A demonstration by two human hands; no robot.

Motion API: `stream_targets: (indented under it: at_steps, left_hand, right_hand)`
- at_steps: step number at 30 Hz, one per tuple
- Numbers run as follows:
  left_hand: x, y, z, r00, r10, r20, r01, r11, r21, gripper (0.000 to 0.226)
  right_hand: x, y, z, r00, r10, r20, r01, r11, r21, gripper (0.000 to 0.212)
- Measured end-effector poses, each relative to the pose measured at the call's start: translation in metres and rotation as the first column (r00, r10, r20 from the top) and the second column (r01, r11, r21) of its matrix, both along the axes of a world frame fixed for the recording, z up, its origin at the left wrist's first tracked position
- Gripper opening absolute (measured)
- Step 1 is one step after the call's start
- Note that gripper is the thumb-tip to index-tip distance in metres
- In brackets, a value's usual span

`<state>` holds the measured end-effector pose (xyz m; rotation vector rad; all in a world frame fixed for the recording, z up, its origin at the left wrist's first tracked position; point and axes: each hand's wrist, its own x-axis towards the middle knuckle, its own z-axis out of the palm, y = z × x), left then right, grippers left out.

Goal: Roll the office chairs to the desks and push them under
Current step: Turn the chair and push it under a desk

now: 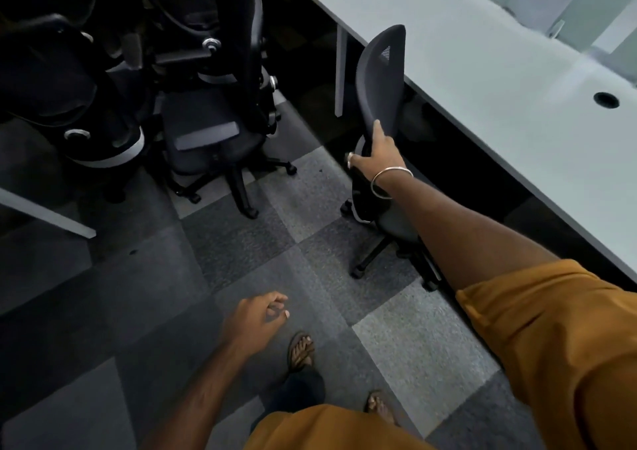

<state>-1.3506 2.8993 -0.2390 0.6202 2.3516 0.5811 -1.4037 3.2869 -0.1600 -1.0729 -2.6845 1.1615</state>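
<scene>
We are mid-push — our right hand grips the chair back, left hand loose and empty — next, shove it under the table.

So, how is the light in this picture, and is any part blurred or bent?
Head view: the desk top is bright and pale, while the stacked chairs at upper left sink into deep shadow, with few details. The right hand on the chair back looks sharp; the left hand is slightly soft. The wide lens curves the desk edge.
</scene>
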Motion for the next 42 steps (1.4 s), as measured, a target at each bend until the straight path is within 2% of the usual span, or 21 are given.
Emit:
stream_targets:
  at_steps: [2,4,6,10,14,18,20,23,25,27,30,32,35,37,40,42]
  left_hand:
    - [-0.027,-0.010,-0.004,1.000,-0.014,0.001,0.014,1.000,-0.005,0.027]
    - [-0.047,-0.017,-0.006,0.999,-0.047,0.001,0.047,0.999,-0.022,0.025]
    - [-0.063,-0.023,-0.005,0.997,-0.073,0.005,0.073,0.997,-0.027,0.025]
    - [-0.077,-0.030,-0.005,0.994,-0.098,0.043,0.098,0.995,-0.013,0.025]
    - [-0.080,-0.023,-0.001,0.988,-0.146,0.046,0.145,0.989,0.023,0.023]
    - [-0.086,0.002,0.009,0.976,-0.215,0.026,0.214,0.976,0.045,0.031]
    - [-0.089,0.021,0.018,0.967,-0.254,-0.033,0.256,0.965,0.064,0.040]
    - [-0.094,0.059,0.031,0.925,-0.349,-0.153,0.365,0.926,0.094,0.065]
    - [-0.094,0.090,0.042,0.878,-0.392,-0.275,0.432,0.895,0.106,0.074]
    - [-0.091,0.123,0.054,0.800,-0.392,-0.454,0.486,0.867,0.107,0.084]
    - [-0.085,0.164,0.073,0.663,-0.401,-0.632,0.562,0.824,0.066,0.098]
    - [-0.088,0.191,0.083,0.574,-0.459,-0.678,0.603,0.797,-0.030,0.105]
    - [-0.111,0.230,0.087,0.399,-0.621,-0.675,0.640,0.716,-0.279,0.109]
    - [-0.127,0.252,0.089,0.363,-0.678,-0.639,0.645,0.678,-0.353,0.100]
    - [-0.133,0.279,0.094,0.287,-0.698,-0.656,0.658,0.641,-0.395,0.062]
    - [-0.121,0.289,0.101,0.291,-0.698,-0.655,0.659,0.642,-0.391,0.042]
  right_hand:
    - [-0.019,0.003,-0.002,0.996,-0.060,0.068,0.054,0.994,0.092,0.097]
    - [-0.031,0.007,-0.004,0.975,-0.176,0.134,0.152,0.973,0.172,0.074]
    - [-0.037,0.005,-0.004,0.954,-0.262,0.145,0.234,0.955,0.184,0.046]
    - [-0.025,-0.005,-0.010,0.945,-0.307,0.110,0.283,0.940,0.191,0.028]
    - [0.016,-0.014,-0.013,0.946,-0.306,0.104,0.282,0.938,0.199,0.024]
    - [0.081,-0.025,-0.019,0.946,-0.303,0.114,0.271,0.934,0.232,0.024]
    - [0.119,-0.030,-0.023,0.946,-0.311,0.093,0.283,0.930,0.236,0.024]
    - [0.175,-0.031,-0.025,0.929,-0.365,0.067,0.345,0.916,0.206,0.025]
    - [0.201,-0.029,-0.021,0.907,-0.392,0.150,0.342,0.898,0.278,0.021]
    - [0.215,-0.024,-0.015,0.889,-0.388,0.243,0.267,0.871,0.413,0.018]
    - [0.222,-0.015,-0.001,0.856,-0.381,0.349,0.172,0.847,0.503,0.029]
    - [0.223,-0.006,0.007,0.873,-0.328,0.360,0.110,0.853,0.510,0.036]
    - [0.216,0.000,0.009,0.930,-0.199,0.309,0.021,0.868,0.496,0.042]
    - [0.207,-0.001,0.005,0.940,-0.170,0.297,0.016,0.890,0.456,0.050]
    - [0.200,-0.003,-0.005,0.949,-0.224,0.221,0.133,0.922,0.364,0.054]
    - [0.201,-0.005,-0.009,0.949,-0.244,0.198,0.167,0.925,0.341,0.049]
